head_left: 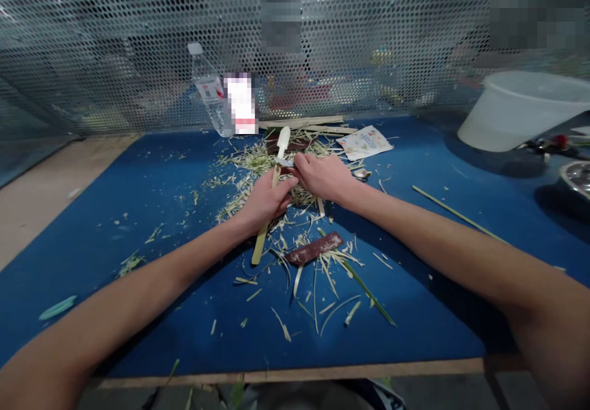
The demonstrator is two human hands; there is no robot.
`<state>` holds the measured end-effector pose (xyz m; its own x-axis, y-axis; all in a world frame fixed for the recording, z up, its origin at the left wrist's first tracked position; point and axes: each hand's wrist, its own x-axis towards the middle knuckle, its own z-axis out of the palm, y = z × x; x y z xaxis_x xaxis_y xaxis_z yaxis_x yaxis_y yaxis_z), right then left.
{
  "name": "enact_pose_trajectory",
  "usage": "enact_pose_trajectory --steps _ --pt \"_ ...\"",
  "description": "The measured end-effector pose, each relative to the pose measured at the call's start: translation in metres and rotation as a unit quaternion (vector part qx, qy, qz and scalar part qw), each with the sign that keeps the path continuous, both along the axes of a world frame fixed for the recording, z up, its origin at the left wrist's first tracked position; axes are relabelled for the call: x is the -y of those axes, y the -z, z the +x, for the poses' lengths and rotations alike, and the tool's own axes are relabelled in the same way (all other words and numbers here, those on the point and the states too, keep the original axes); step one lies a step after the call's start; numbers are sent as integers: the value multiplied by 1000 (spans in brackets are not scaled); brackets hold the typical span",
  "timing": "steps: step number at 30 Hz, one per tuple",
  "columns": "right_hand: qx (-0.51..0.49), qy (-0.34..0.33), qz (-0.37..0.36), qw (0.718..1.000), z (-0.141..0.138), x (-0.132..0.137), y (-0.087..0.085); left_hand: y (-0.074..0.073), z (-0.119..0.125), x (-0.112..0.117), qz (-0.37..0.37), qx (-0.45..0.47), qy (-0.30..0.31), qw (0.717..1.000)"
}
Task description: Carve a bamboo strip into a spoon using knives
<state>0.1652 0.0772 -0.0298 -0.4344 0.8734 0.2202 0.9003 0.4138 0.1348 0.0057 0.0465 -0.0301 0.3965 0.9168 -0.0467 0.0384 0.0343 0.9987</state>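
Observation:
My left hand (266, 201) grips a pale bamboo stick (260, 243) with a rounded, spoon-like upper end. My right hand (322, 176) is pinched around a small metal blade (284, 161), which touches the stick just above my left hand. Most of the blade's handle is hidden by my fingers. Beneath both hands lies a heap of pale green and cream bamboo shavings (255, 161). Just below them, a dark red abrasive strip (313, 249) lies among the scraps.
A blue mat (138, 213) with a wooden edge covers the table. At the back stand a water bottle (209, 87) and bamboo strips (304, 123), with a paper packet (364, 142) nearby. A white tub (520, 112) stands at right, before a perforated metal screen (138, 29).

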Motion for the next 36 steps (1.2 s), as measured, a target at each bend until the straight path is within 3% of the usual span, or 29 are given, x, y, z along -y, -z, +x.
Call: enact_pose_trajectory --steps 10,19,36 --pt "-35 82 34 995 1 -10 0 0 2 5 -23 16 -7 1000" --pt "-7 -52 -19 998 2 8 5 -1 0 3 -2 12 1 1000" --pt "-5 -84 -46 995 3 7 0 -3 -2 4 -16 7 21 1000"
